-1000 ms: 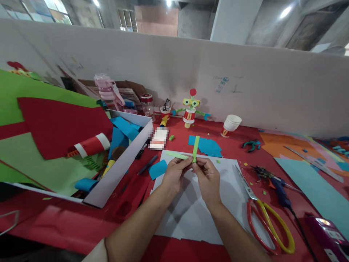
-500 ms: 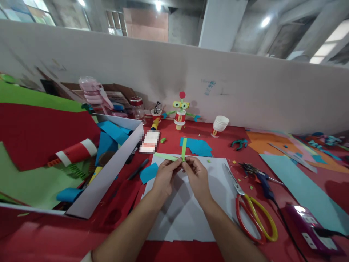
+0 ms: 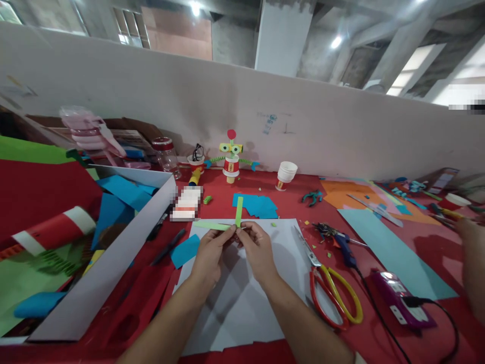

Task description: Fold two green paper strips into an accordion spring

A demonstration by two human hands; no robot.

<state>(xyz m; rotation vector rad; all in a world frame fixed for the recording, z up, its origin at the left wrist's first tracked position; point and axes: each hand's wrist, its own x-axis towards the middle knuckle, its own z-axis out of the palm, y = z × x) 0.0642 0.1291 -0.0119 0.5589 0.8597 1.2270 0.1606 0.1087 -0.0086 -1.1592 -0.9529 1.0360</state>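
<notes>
My left hand (image 3: 211,253) and my right hand (image 3: 258,248) meet above a white sheet (image 3: 242,308), fingertips pinched together on green paper strips. One green strip (image 3: 239,211) points away from me, and a paler one (image 3: 212,225) runs out to the left; they cross at my fingertips. The fold between the fingers is partly hidden. Just beyond lie blue paper pieces (image 3: 255,206), and a blue scrap (image 3: 185,251) is left of my left hand. Scissors (image 3: 322,283) with red and yellow handles rest open to the right of my right hand.
A paper-cup robot figure (image 3: 231,164) stands at the back beside stacked cups (image 3: 287,174). On the left is a box (image 3: 125,273) of paper parts. A glue gun (image 3: 343,245), pliers (image 3: 312,197) and a purple power strip (image 3: 401,298) lie right. Another person's arm (image 3: 473,253) enters far right.
The view has turned to the right, so things sit farther left. Both hands keep their pinch on the green strips. Another person's arm has come into view at the right edge.
</notes>
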